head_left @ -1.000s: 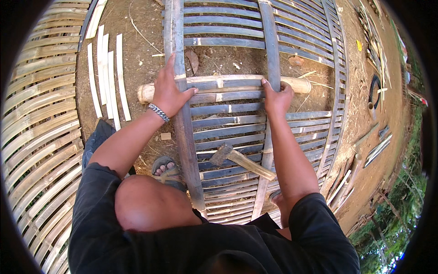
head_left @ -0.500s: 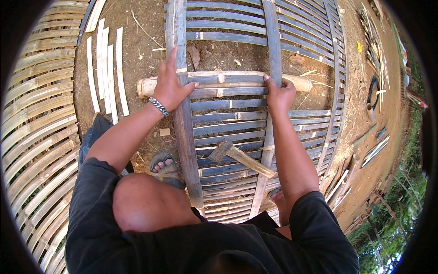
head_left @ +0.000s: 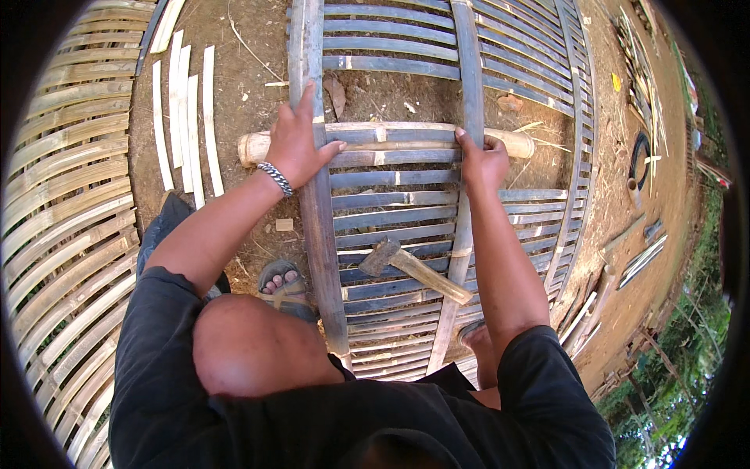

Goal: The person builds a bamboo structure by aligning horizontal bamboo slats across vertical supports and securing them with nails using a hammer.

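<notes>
OK, both forearms (head_left: 512, 250) stretched toward 12 o'clock, past a hatchet (head_left: 422, 274) lying on the bamboo frame (head_left: 391, 199). Left hand (head_left: 295, 150) spread over the left rail (head_left: 321, 234), thumb out to 3; right hand (head_left: 484, 162) curled at the right rail (head_left: 461, 250), thumb at the dark slat (head_left: 406, 134), finger undersides hidden. Slat: 3 o'clock from left hand, 10 from right. Pale bamboo pole (head_left: 512, 144) crosses beneath.

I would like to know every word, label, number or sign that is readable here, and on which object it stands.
There are none: no readable text shows on the hatchet, the bamboo frame or the dark shirt.
The small red item at the far right is too blurred to tell.
</notes>
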{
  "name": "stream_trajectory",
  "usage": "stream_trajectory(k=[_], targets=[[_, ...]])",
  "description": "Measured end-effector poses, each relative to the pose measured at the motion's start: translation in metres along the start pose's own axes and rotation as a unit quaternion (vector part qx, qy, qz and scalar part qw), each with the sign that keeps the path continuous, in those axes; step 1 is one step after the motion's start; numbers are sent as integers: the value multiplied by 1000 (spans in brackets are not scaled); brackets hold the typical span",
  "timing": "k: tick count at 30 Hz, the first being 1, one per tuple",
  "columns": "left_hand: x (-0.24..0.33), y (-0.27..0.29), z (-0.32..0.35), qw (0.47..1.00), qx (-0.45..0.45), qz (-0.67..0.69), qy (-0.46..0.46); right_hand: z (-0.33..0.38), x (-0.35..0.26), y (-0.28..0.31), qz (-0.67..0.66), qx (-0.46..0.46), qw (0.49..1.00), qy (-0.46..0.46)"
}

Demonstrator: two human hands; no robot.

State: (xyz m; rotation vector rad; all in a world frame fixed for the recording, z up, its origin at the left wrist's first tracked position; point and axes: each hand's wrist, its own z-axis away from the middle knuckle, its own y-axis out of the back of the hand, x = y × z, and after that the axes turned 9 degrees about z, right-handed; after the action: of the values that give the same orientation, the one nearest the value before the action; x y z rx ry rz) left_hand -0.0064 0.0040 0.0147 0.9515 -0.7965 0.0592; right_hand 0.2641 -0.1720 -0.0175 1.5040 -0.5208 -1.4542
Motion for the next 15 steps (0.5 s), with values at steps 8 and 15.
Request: stream_trajectory(k=[8,15], targets=[[-48,-4,44,991,102,4,-87,-3,11,-9,38,43,998,17],[-21,-21,67,950,161,242,114,6,-2,-3,41,16,999,-19]])
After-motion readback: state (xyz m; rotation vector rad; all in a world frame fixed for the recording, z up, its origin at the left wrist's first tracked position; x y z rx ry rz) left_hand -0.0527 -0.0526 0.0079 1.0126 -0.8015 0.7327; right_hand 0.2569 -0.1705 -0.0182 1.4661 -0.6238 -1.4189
